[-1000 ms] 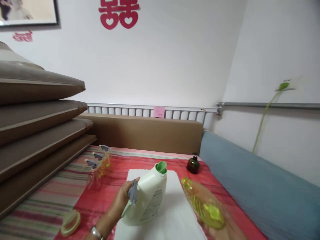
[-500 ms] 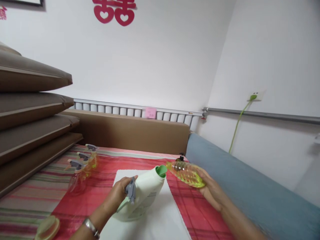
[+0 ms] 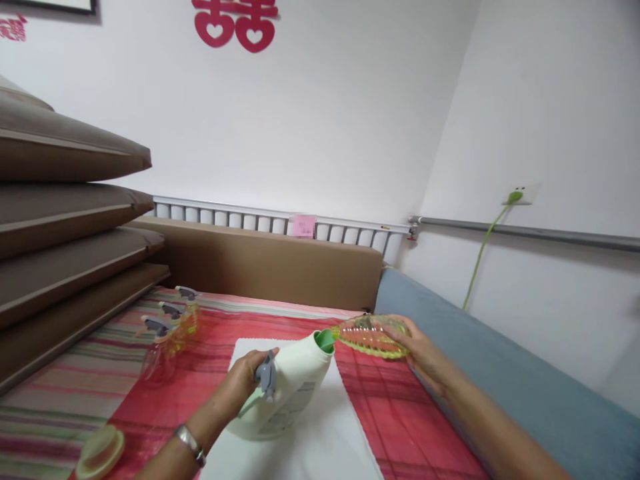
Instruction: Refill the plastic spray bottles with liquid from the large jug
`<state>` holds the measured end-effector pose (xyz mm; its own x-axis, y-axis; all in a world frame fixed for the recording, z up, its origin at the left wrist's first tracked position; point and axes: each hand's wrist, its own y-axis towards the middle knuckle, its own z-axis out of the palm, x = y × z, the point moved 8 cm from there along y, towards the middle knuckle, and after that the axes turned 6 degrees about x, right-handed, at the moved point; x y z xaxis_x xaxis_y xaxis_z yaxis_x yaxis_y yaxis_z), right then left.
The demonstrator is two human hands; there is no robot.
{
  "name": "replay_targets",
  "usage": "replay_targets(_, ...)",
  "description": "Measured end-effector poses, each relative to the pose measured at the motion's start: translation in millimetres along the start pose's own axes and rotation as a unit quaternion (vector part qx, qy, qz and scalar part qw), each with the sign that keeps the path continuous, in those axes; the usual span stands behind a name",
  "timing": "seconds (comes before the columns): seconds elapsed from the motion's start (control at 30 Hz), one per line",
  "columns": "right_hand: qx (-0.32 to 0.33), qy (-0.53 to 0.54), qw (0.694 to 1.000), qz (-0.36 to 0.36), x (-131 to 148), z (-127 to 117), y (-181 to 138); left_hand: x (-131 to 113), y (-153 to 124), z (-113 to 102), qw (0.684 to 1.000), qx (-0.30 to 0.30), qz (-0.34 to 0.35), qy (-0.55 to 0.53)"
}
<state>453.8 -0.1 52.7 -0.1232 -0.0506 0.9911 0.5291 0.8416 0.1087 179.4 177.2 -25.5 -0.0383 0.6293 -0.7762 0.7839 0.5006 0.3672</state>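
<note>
Since the earlier frame the clear yellow spray bottle [image 3: 371,335], clasped in the right hand [image 3: 417,347], is brought mouth-to-mouth with the tilted white detergent jug [image 3: 285,393], which is gripped by the left hand [image 3: 240,385] with a grey trigger sprayer [image 3: 267,377] and should be kept steady over the white mat [image 3: 320,447].

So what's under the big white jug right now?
The white jug rests tilted on a white sheet spread over the red striped cloth. The left hand steadies it. The patch of sheet directly beneath its base is covered, so anything there can't be seen.
</note>
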Motion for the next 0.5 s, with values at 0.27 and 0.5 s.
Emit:
replay_targets(0.27,-0.018,-0.131,0.991,0.006,23.8,1.6,8.9,12.7,2.2,3.1,0.999,0.003,-0.005,0.048)
replay_targets(0.5,-0.004,-0.272,0.962,-0.011,56.3,12.4,15.3,12.9,0.5,2.3,0.999,-0.006,-0.005,0.040)
